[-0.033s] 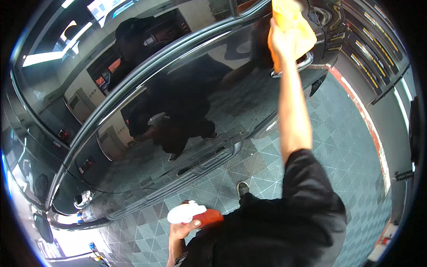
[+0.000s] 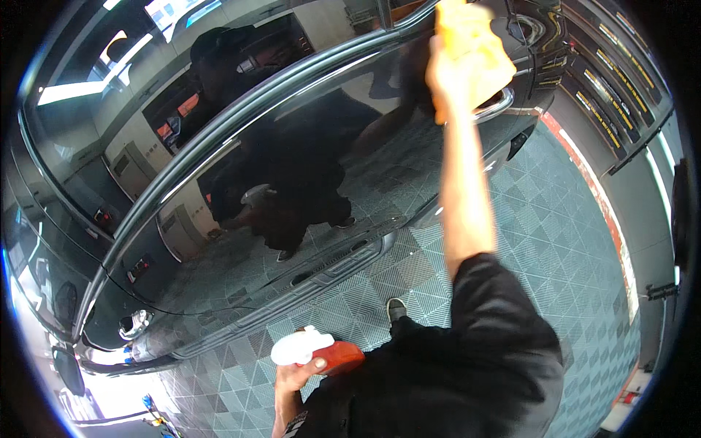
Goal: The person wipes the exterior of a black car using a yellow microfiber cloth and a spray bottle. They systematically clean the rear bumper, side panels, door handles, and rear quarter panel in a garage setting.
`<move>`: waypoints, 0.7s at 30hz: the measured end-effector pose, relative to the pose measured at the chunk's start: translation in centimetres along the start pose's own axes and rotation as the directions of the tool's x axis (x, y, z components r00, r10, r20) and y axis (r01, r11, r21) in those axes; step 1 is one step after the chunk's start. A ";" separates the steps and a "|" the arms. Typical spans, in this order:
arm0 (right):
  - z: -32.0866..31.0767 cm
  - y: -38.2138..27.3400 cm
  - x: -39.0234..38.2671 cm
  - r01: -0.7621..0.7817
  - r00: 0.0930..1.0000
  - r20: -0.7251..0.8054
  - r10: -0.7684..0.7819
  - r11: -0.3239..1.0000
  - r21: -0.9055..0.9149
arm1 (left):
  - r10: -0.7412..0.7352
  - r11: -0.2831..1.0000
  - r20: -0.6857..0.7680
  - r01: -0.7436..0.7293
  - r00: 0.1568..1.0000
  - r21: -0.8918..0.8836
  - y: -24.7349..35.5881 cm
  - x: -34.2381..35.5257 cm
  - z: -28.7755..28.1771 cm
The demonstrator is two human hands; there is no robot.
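My right hand, on an outstretched arm, presses an orange cloth to the glossy black car door just above a chrome door handle. The hand is blurred, but its fingers lie on the cloth. Low in front of my body, my left hand is closed round a spray bottle with a red body and white spray head. The bottle lies tilted nearly sideways, apart from the car. My dark outline and the room are mirrored in the paint.
Grey patterned floor tiles lie beside the car, with my shoe on them. A side step runs along the car's lower edge. Dark drawers stand at the far right, and a side mirror juts out at lower left.
My right hand and the orange cloth have shifted a little to the left along the car's side. The left hand still holds the spray bottle, almost unmoved.
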State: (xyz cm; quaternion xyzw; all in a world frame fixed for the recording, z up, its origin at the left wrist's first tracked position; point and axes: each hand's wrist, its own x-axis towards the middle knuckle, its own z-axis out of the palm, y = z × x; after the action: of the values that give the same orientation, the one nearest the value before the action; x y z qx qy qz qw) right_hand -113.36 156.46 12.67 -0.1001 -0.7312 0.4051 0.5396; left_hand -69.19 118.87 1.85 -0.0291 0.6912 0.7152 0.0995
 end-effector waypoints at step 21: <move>-1.9 -15.9 -16.3 0.486 0.836 0.344 -0.429 0.869 -0.098 | 0.073 0.976 0.410 -0.149 0.909 0.157 2.9 3.5 -4.9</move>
State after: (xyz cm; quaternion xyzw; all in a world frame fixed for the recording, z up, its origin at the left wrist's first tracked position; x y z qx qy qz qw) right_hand -100.60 137.44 12.42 0.0946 -0.8431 0.2062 0.4876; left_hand -73.63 114.27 3.87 0.1674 0.7198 0.6431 0.2005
